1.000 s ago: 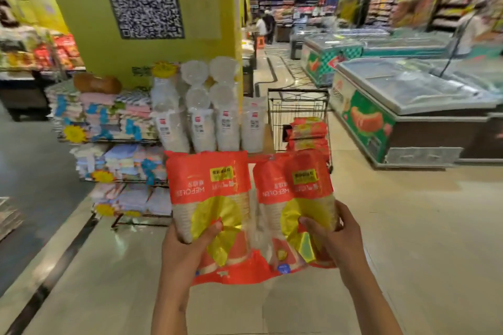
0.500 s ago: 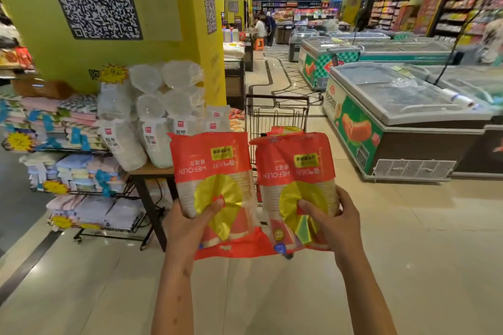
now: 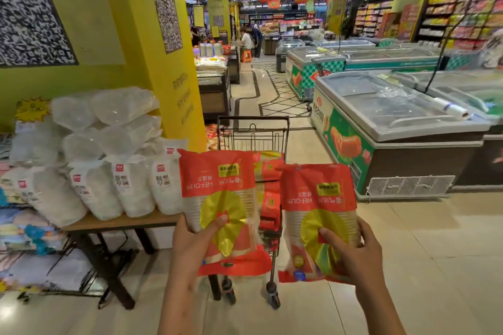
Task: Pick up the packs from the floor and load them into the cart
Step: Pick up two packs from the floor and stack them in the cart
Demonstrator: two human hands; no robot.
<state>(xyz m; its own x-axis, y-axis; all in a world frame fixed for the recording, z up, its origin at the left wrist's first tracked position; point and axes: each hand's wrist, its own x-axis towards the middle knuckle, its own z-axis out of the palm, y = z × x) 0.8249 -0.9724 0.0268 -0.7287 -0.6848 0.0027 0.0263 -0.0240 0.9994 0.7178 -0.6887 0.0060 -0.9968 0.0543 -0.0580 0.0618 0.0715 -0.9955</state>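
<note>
Each hand holds one red and yellow pack of cups, upside down, in front of me. My left hand (image 3: 194, 242) grips the left pack (image 3: 217, 185) from below, thumb on its yellow circle. My right hand (image 3: 353, 255) grips the right pack (image 3: 318, 198) the same way, a little lower. Directly behind both packs stands the black wire cart (image 3: 253, 133), with more red packs (image 3: 268, 166) piled inside it. The two packs hide the cart's near side.
A wooden table (image 3: 119, 221) stacked with white packs of plastic cups stands at left beside a yellow pillar (image 3: 152, 43). Chest freezers (image 3: 394, 139) line the right side. Tiled floor lies open at right. People stand far down the aisle.
I have come closer to the cart, which now looms larger behind the packs. The two packs have drifted apart, and the right one sits lower than before.
</note>
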